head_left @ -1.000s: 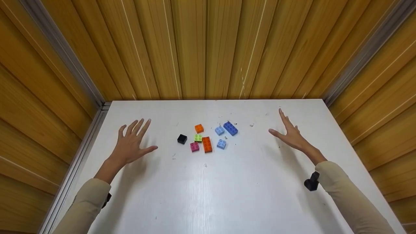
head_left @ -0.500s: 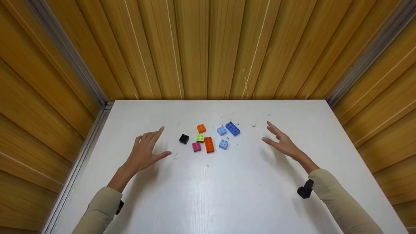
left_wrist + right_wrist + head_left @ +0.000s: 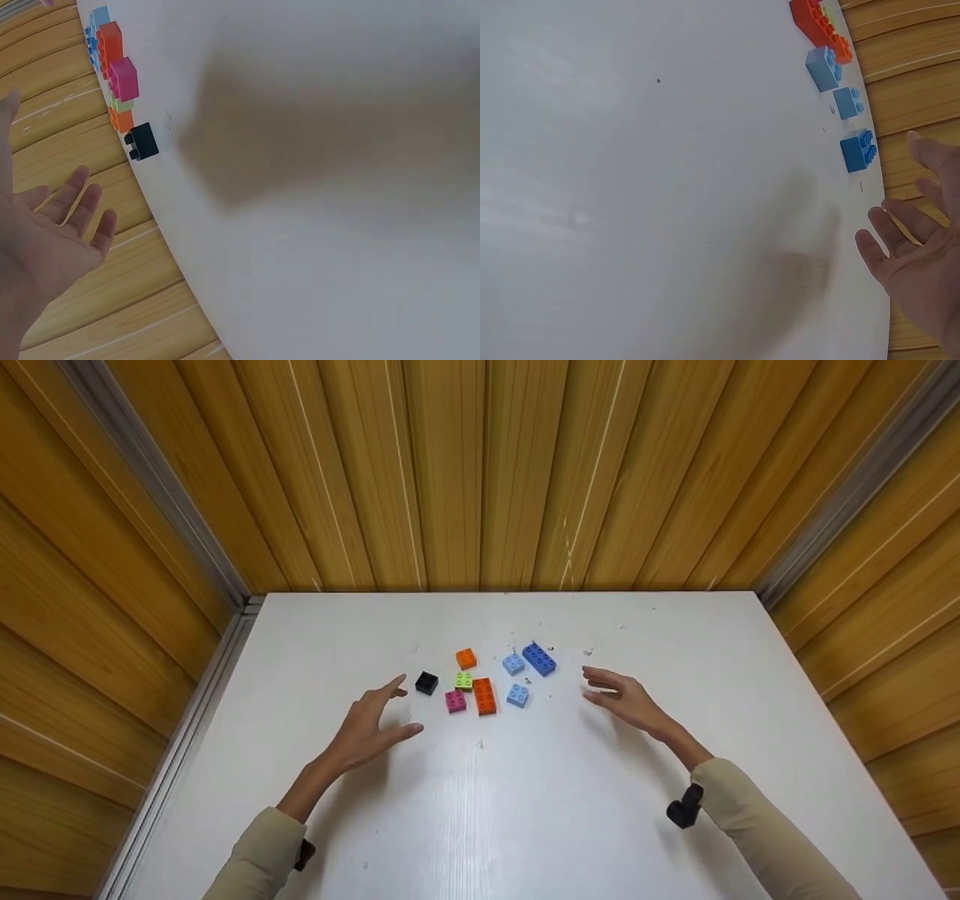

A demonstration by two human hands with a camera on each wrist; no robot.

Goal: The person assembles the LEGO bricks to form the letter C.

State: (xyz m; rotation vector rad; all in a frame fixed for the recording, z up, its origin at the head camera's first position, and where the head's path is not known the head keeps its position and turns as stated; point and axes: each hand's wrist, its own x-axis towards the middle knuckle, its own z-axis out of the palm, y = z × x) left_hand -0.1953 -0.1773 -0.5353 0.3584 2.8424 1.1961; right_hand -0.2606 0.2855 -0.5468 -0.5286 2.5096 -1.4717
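Observation:
Several toy building bricks lie loose, studs up, near the table's middle. My left hand [image 3: 367, 731] hovers left of them, thumb and fingers spread, nearest the black brick [image 3: 427, 683]. My right hand [image 3: 626, 701] is over the table to the right, fingers loosely bent, nearest the long blue brick [image 3: 539, 658]. Between the hands are a small orange brick [image 3: 466, 658], a lime green brick [image 3: 464, 681], a magenta brick [image 3: 455, 701] and a long red-orange brick [image 3: 484, 696]. Two light blue bricks, a rear one [image 3: 514, 664] and a front one [image 3: 517, 695], sit right of these. Both hands hold nothing.
The white table [image 3: 480, 825] carries small dark marks behind the bricks. Wood-patterned walls [image 3: 450, 472] rise at the back and both sides, with grey metal posts [image 3: 161, 487] at the corners. A black wrist device [image 3: 684, 808] hangs below the right sleeve.
Both hands have moved inward toward the bricks, the left to the right and the right to the left. The fingers of both have drawn in from a wider spread. The bricks keep their arrangement.

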